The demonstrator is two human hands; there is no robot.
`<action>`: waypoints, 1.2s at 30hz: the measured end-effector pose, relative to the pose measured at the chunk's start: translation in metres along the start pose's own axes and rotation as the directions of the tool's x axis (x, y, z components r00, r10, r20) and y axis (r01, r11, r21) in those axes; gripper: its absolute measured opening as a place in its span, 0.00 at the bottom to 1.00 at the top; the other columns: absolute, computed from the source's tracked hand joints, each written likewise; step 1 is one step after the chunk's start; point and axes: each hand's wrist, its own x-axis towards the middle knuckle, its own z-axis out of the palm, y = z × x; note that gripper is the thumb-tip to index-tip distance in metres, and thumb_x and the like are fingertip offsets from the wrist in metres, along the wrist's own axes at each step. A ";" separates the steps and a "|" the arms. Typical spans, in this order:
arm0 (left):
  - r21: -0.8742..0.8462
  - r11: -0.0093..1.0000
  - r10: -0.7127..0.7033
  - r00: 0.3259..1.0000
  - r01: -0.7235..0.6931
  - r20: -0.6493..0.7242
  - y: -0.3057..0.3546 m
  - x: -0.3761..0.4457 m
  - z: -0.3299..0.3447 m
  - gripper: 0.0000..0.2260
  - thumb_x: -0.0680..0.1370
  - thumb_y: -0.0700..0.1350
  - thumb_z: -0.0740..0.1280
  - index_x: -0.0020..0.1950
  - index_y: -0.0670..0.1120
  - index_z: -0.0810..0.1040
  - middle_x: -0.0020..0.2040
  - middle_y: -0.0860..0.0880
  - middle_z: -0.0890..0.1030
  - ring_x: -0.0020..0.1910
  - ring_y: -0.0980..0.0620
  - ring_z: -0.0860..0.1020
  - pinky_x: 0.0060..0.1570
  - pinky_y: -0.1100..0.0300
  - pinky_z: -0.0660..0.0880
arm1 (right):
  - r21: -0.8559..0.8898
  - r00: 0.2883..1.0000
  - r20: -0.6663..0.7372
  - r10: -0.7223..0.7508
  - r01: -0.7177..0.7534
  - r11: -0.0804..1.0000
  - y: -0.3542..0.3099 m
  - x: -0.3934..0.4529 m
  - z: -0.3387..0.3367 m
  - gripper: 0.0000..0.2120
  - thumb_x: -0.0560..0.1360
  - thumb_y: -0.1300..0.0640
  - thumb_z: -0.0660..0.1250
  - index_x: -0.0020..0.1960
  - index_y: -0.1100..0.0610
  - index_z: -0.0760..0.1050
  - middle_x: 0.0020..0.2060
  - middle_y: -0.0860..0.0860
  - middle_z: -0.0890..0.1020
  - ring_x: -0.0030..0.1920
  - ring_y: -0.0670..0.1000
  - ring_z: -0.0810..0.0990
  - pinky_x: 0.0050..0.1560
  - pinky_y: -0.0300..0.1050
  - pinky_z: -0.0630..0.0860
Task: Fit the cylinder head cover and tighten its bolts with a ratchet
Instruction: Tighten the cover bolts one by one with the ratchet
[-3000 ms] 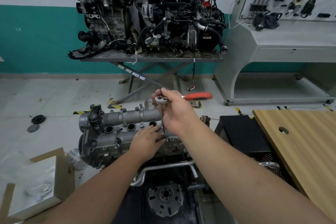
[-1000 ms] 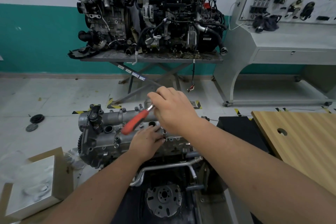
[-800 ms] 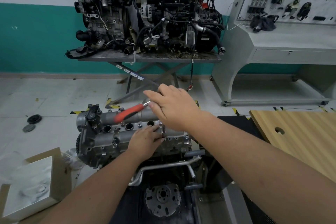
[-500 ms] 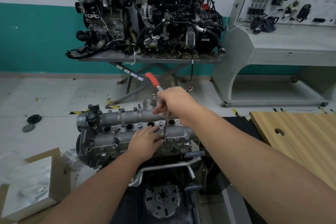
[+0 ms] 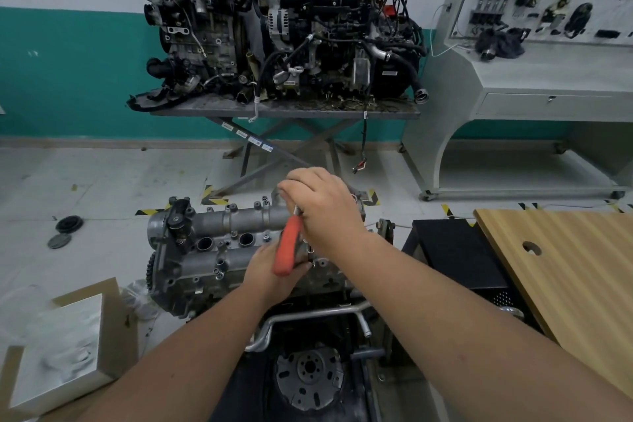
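My right hand (image 5: pixel 325 212) grips the head of the ratchet (image 5: pixel 287 247), its red handle pointing toward me. My left hand (image 5: pixel 270 272) rests, fingers curled, on the cylinder head cover (image 5: pixel 212 250); I cannot tell what it holds.

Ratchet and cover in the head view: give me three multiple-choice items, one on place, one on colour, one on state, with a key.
1. Where does the cardboard box lie relative to the cylinder head cover?
A. On the floor to its left
B. On the wooden tabletop
C. Behind it by the wall

2. What colour is the ratchet handle?
A. Blue
B. Orange-red
C. Yellow

3. What is the right hand doing?
A. Hanging idle
B. Lying flat on the wooden tabletop
C. Gripping the ratchet's head end

Key: 1 A, the box sits low at the frame's left; 2 B, the grip is orange-red; 3 C, its fingers curl around the tool above the left hand.
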 end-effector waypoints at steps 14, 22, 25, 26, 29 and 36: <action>0.013 1.000 0.001 0.999 -0.001 -0.036 0.003 -0.003 -0.001 0.12 0.82 0.52 0.64 0.57 0.50 0.84 0.67 0.52 0.76 0.64 0.48 0.73 0.59 0.53 0.69 | -0.106 0.905 0.417 0.083 -0.042 0.993 0.006 0.011 -0.031 0.16 0.82 0.49 0.55 0.65 0.54 0.72 0.54 0.51 0.72 0.49 0.52 0.69 0.48 0.49 0.66; 0.018 0.999 -0.045 0.999 0.044 0.017 -0.002 0.001 0.005 0.15 0.83 0.56 0.61 0.66 0.55 0.80 0.78 0.54 0.66 0.77 0.50 0.62 0.72 0.53 0.61 | 0.139 0.655 0.576 0.489 -0.668 0.731 0.007 0.040 -0.040 0.15 0.83 0.51 0.57 0.41 0.54 0.74 0.31 0.49 0.79 0.35 0.55 0.81 0.36 0.48 0.73; 0.040 0.998 -0.051 0.998 0.049 0.033 -0.004 0.002 0.006 0.16 0.83 0.57 0.61 0.66 0.56 0.80 0.78 0.55 0.65 0.77 0.51 0.62 0.72 0.53 0.61 | 0.501 0.350 0.796 0.493 -0.839 -0.212 0.004 0.035 -0.039 0.07 0.82 0.59 0.61 0.46 0.59 0.73 0.30 0.50 0.81 0.38 0.56 0.86 0.35 0.43 0.78; 0.042 0.998 -0.050 0.998 0.049 0.038 -0.004 0.002 0.006 0.16 0.83 0.57 0.61 0.66 0.56 0.80 0.78 0.55 0.65 0.77 0.51 0.62 0.72 0.53 0.61 | 0.550 0.339 0.811 0.476 -0.718 -0.426 0.002 0.030 -0.035 0.05 0.81 0.60 0.62 0.47 0.59 0.73 0.32 0.51 0.82 0.39 0.54 0.85 0.36 0.43 0.80; 0.030 0.999 -0.041 0.999 0.040 0.029 -0.004 0.002 0.007 0.15 0.83 0.56 0.61 0.65 0.56 0.81 0.78 0.55 0.66 0.77 0.50 0.62 0.72 0.51 0.62 | 0.702 0.375 0.707 0.600 -0.478 -0.528 -0.002 0.012 -0.016 0.07 0.81 0.58 0.64 0.44 0.55 0.75 0.39 0.51 0.83 0.44 0.52 0.81 0.47 0.48 0.79; 0.000 1.000 0.007 0.996 -0.007 -0.088 0.000 -0.002 0.003 0.12 0.80 0.52 0.67 0.59 0.50 0.83 0.62 0.51 0.80 0.61 0.46 0.77 0.59 0.51 0.72 | 0.247 0.980 -0.059 0.188 -0.168 0.954 0.003 -0.009 -0.001 0.10 0.79 0.58 0.67 0.58 0.57 0.83 0.66 0.54 0.78 0.65 0.57 0.76 0.63 0.53 0.75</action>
